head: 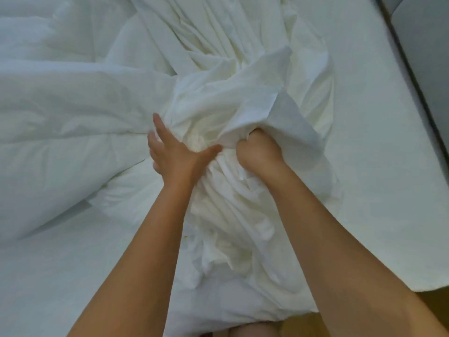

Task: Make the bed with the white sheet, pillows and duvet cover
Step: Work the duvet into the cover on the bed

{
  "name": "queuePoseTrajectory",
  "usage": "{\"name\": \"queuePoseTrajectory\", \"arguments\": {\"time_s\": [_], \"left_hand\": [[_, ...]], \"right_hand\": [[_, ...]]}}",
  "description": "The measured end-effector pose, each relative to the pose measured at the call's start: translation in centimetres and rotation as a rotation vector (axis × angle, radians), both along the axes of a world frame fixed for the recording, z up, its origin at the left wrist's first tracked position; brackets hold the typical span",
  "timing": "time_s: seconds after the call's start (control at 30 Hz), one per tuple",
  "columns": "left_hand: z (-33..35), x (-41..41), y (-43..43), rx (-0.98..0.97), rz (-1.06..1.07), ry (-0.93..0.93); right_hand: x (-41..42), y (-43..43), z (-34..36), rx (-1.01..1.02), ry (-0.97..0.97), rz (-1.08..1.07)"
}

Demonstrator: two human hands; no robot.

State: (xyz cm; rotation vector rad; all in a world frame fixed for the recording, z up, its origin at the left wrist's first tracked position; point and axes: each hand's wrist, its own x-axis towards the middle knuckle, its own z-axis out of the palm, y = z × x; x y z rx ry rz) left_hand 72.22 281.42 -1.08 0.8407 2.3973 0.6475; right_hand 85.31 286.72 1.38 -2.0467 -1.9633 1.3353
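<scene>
The left hand (175, 152) presses spread fingers on the bunched duvet cover (233, 113), likely steadying it. At three o'clock, the right hand (257, 152) clenches a fold, seemingly to pull it over the duvet (60, 113) lying at nine o'clock on the mattress (364, 117).

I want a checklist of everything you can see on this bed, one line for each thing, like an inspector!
Surface: mattress covered in smooth white fabric; its right edge shows.
Job's things: crumpled white sheet bunched in the middle; puffy duvet lies rumpled at left. No pillow clearly seen.
Clutter: a tiny yellow speck on the bed.
Hands: left hand lies on the bunched sheet, fingers spread; right hand grips a fold of it in a fist.
Cables: nothing seen.
Surroundings: grey surface beside the bed at upper right; wooden floor at the bottom.
</scene>
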Motion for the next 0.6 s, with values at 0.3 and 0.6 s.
{"name": "queuePoseTrajectory", "arguments": {"time_s": [0.3, 0.6], "left_hand": [[-1.6, -4.5, -1.7, -0.147, -0.054, -0.905], [4.5, 2.5, -2.9, -0.023, -0.199, -0.889]], "right_hand": [[-2.0, -5.1, -0.8, 0.01, 0.455, -0.448], [5.6, -7.5, 5.4, -0.205, 0.866, -0.663]]}}
